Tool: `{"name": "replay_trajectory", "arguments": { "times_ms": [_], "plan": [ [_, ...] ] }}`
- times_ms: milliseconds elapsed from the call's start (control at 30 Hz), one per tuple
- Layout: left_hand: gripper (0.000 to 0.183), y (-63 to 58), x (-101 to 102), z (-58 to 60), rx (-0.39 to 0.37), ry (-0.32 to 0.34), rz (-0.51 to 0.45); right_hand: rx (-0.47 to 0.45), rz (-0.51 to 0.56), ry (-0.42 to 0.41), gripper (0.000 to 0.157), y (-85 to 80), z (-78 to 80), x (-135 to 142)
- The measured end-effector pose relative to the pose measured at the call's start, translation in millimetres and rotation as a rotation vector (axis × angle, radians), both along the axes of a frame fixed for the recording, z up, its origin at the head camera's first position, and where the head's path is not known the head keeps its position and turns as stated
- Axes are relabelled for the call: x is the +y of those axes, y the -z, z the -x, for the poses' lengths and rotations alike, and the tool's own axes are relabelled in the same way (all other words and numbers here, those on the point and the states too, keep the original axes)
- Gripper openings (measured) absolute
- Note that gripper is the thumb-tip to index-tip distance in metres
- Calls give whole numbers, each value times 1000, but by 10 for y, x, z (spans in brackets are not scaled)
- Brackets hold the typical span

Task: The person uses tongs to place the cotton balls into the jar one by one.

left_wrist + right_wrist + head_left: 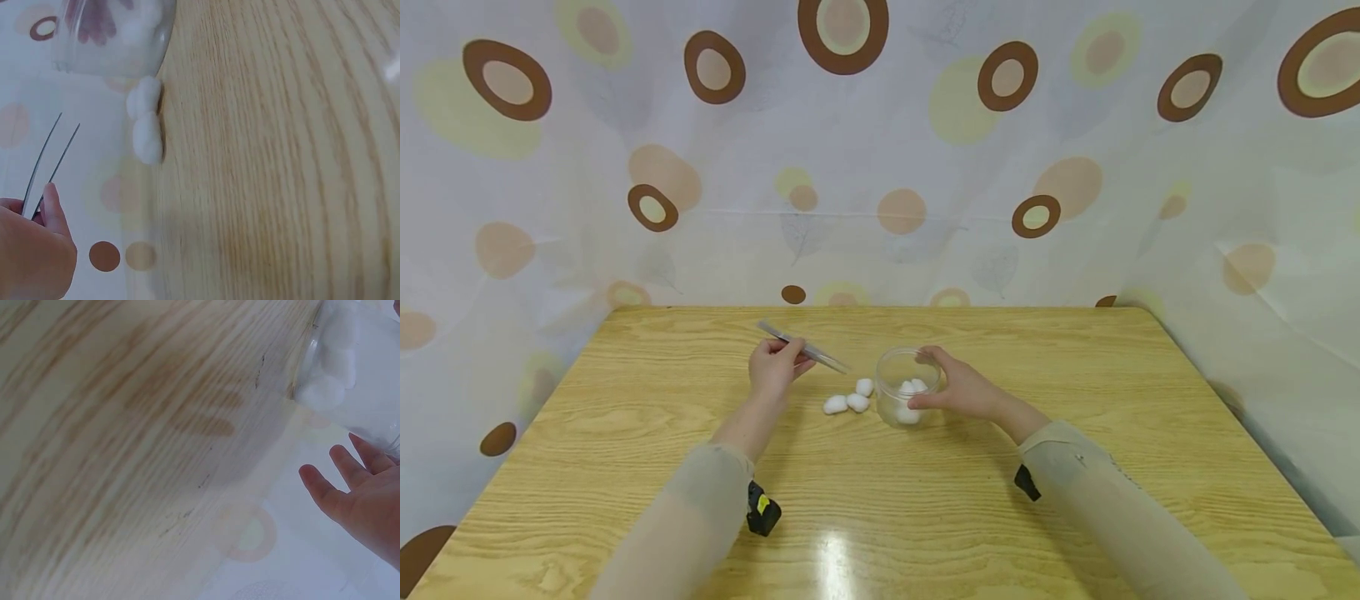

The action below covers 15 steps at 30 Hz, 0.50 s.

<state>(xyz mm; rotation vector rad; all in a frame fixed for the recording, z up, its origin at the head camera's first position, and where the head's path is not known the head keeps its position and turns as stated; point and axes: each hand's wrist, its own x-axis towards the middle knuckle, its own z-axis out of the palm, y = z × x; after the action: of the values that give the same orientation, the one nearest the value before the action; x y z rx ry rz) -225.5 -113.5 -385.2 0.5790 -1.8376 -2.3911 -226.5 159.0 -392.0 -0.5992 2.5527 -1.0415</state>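
My left hand [772, 367] pinches a pair of metal tweezers [820, 356], whose tips point right toward the jar. In the left wrist view the tweezers [53, 156] have their two arms apart with nothing between them. Three white cotton balls [857, 402] lie on the table just left of a clear jar [891, 410]. Inside the jar are several more cotton balls [334, 362]. With thumb and fingers spread around the jar's right side near the rim, my right hand [958, 387] holds it. The jar stands open at the top.
The wooden table [880, 508] carries these things near its middle. A pale patterned sheet [850, 242] hangs behind it and along both sides. Dark wrist cameras [763, 510] show below the sleeves.
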Motion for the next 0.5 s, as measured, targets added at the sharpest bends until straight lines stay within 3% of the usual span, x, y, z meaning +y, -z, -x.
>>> {"name": "replay_trajectory", "arguments": {
  "times_ms": [500],
  "plan": [
    [11, 151, -241, -101, -15, 15, 73, -8, 17, -9, 91, -15, -8, -5]
  ]
}}
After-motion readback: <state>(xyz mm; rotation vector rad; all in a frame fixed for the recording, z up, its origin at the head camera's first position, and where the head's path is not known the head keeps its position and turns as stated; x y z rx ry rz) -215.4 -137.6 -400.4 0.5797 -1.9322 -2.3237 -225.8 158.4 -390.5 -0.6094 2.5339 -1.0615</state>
